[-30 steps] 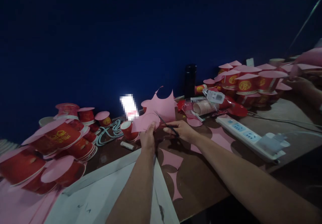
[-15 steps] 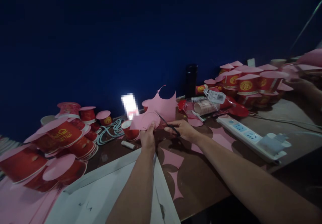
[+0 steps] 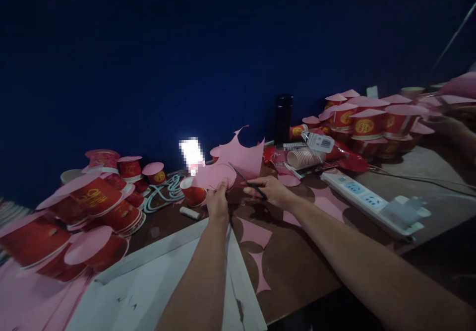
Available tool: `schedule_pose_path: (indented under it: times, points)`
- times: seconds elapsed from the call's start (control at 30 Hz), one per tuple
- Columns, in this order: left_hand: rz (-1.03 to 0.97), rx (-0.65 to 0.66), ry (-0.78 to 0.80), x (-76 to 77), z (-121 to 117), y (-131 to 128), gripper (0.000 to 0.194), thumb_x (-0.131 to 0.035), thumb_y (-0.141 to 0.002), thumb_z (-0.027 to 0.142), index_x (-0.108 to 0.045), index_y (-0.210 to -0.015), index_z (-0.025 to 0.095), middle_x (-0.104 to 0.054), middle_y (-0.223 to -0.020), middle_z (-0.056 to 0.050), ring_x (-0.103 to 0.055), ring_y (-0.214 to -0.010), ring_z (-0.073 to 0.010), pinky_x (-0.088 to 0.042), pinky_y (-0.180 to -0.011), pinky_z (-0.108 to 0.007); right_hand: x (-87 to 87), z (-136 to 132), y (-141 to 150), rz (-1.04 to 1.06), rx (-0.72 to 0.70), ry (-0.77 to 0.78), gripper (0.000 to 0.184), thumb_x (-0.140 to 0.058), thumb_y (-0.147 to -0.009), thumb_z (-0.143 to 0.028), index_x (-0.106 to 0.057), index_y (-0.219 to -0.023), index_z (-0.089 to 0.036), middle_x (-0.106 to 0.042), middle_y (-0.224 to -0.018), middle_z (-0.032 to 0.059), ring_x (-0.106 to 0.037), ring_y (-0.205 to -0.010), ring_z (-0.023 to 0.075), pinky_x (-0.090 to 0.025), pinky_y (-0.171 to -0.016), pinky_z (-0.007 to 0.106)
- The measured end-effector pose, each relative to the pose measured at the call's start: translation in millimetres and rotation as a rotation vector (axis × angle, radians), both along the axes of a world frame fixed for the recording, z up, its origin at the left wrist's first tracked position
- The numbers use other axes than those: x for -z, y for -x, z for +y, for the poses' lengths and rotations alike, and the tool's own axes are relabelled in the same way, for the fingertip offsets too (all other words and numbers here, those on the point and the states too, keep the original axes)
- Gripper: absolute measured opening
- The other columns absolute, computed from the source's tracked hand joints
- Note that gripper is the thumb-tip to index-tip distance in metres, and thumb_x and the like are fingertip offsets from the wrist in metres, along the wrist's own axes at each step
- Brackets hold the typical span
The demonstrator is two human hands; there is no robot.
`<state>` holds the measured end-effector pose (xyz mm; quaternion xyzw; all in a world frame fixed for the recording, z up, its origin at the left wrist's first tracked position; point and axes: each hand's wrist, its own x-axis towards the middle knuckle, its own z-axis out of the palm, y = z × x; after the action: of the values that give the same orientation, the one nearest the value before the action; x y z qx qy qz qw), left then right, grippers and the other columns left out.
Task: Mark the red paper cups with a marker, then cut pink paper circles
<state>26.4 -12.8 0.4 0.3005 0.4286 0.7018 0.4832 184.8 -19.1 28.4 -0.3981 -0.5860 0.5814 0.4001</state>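
Note:
My left hand (image 3: 218, 204) pinches a sheet of pink paper (image 3: 241, 160), thumb on top near a round, partly cut outline. In my right hand (image 3: 269, 192) is a pair of dark scissors (image 3: 253, 186), fingers closed round the handles. The blades point up and left, at the edge of the round shape. Curved notches mark the sheet's upper edge. Just left of the paper stands a red paper cup (image 3: 192, 193). Pink offcuts (image 3: 256, 233) lie on the brown table below my hands.
Red cups with pink paper discs (image 3: 98, 197) crowd the left; more stacked cups (image 3: 366, 125) stand at right. A white power strip (image 3: 366, 199), bagged paper cups (image 3: 305, 159), a black bottle (image 3: 283, 115) and a white board (image 3: 148, 281) surround the hands. Another person's hand (image 3: 446, 125) is at far right.
The pink sheet has shifted and tilted slightly, its upper right corner a little further right. Both hands stay in nearly the same place.

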Motion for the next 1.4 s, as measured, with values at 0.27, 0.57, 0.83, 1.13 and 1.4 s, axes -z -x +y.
schedule_pose_path:
  times: [0.27,0.57,0.83,1.13,1.4]
  points:
    - [-0.023,0.019,0.028,2.4,2.0,-0.6,0.041,-0.071,-0.062,0.044,-0.064,-0.083,0.010,-0.064,-0.064,-0.004,-0.060,-0.055,-0.0152,-0.051,-0.058,-0.031,0.2,0.0,0.0,0.004,0.008,0.031,0.054,-0.078,-0.058,-0.041,-0.069,-0.104,-0.013,-0.051,-0.054,-0.0050,-0.041,-0.049,0.0056,-0.035,-0.048,0.020]
    - [0.000,-0.062,0.024,0.8,3.0,-2.2,0.043,-0.071,-0.062,0.047,-0.063,-0.085,0.012,-0.061,-0.063,-0.001,-0.057,-0.055,-0.0126,-0.049,-0.058,-0.029,2.3,0.0,-1.3,0.009,-0.049,0.012,0.059,-0.076,-0.061,-0.043,-0.066,-0.108,-0.010,-0.051,-0.056,-0.0038,-0.042,-0.050,0.0059,-0.035,-0.049,0.021]
    - [0.146,-0.054,0.086,5.1,3.2,5.1,0.039,-0.073,-0.059,0.043,-0.064,-0.077,0.009,-0.062,-0.061,-0.004,-0.060,-0.062,-0.0184,-0.049,-0.063,-0.034,1.9,1.3,-4.1,-0.015,-0.030,0.007,0.056,-0.076,-0.062,-0.042,-0.067,-0.108,-0.013,-0.057,-0.059,-0.0024,-0.047,-0.050,0.0062,-0.036,-0.050,0.021]
    - [0.140,0.012,0.067,6.3,2.7,3.9,0.041,-0.074,-0.058,0.042,-0.066,-0.081,0.009,-0.066,-0.069,-0.007,-0.065,-0.071,-0.0227,-0.051,-0.069,-0.038,1.8,2.0,-6.0,0.005,0.003,0.000,0.055,-0.075,-0.063,-0.042,-0.067,-0.108,-0.012,-0.058,-0.060,-0.0012,-0.048,-0.053,0.0075,-0.039,-0.051,0.021]
    - [0.106,0.069,0.018,4.5,-0.1,2.7,0.045,-0.073,-0.058,0.044,-0.067,-0.088,0.012,-0.069,-0.072,-0.007,-0.066,-0.077,-0.0243,-0.052,-0.073,-0.039,1.2,2.0,-5.4,0.003,-0.010,-0.016,0.057,-0.074,-0.063,-0.044,-0.067,-0.108,-0.010,-0.055,-0.056,-0.0028,-0.045,-0.051,0.0068,-0.036,-0.050,0.021]
